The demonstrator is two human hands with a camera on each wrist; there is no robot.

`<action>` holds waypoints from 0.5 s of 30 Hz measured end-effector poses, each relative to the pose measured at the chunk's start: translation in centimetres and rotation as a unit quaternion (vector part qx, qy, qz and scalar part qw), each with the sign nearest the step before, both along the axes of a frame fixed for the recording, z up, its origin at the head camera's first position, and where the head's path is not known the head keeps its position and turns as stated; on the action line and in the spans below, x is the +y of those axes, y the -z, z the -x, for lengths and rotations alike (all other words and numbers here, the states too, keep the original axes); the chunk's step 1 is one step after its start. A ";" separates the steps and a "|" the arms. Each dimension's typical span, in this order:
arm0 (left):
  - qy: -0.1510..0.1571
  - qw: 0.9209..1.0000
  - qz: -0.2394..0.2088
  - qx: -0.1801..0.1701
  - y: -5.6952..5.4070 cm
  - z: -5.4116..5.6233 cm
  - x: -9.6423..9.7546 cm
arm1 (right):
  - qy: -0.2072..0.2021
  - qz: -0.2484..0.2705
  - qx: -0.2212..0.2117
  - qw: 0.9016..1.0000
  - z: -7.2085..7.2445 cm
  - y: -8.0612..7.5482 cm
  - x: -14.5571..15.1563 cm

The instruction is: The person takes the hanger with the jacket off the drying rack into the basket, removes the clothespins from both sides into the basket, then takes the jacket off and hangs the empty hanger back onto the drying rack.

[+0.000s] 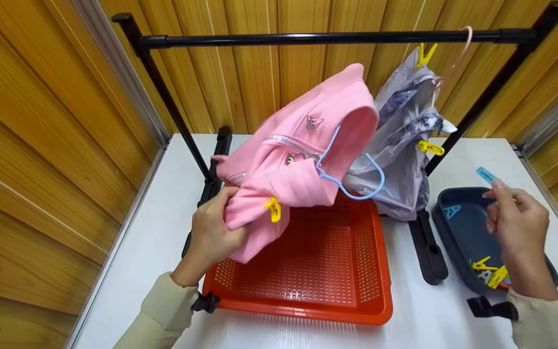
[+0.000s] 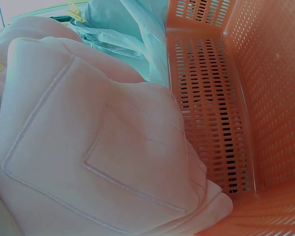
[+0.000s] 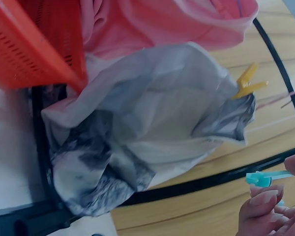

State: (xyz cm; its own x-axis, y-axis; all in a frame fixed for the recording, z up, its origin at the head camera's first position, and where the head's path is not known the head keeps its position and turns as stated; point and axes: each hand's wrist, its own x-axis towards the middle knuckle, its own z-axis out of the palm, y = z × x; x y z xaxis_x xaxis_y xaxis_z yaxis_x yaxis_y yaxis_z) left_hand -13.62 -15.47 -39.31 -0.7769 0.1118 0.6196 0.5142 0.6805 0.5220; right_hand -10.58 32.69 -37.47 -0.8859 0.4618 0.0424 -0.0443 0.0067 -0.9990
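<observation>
A pink zippered top [image 1: 279, 179], creased and bunched, with silvery zips and small metallic ornaments, was held up at the 12 o'clock side of a red perforated basket [image 1: 298, 313]. At the basket's 3 o'clock, a dark-blue tray [image 1: 468, 228] contained a teal clip [image 1: 452, 212] near 10 o'clock and yellow clips [image 1: 498, 277] near 6. A light-blue hanger [image 1: 356, 197] curved from the top's opening. The left hand [image 1: 216, 237] gripped the top's folds at 7 o'clock, beside an attached yellow clothespin [image 1: 273, 211]; the right hand [image 1: 521, 223] pinched a teal clothespin [image 1: 486, 175].
</observation>
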 end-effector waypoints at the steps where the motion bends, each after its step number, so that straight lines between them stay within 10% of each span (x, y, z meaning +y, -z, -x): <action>1: 0.001 1.000 -0.001 -0.001 0.0 0.0 0.0 | 0.004 -0.006 -0.012 1.000 -0.1 0.2 0.2; 15: -0.001 1.000 -0.006 -0.004 0.0 0.0 0.1 | -0.015 -0.045 -0.159 0.986 -0.6 3.5 3.7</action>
State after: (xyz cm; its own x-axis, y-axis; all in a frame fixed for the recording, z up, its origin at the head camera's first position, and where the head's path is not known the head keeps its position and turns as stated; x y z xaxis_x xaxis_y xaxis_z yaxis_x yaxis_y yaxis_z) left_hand -13.61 -15.36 -39.31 -0.7821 0.1039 0.6144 0.5092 0.6750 0.5340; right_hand -9.95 36.42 -41.02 -0.8743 0.4423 -0.1999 0.2697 0.1003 -0.9577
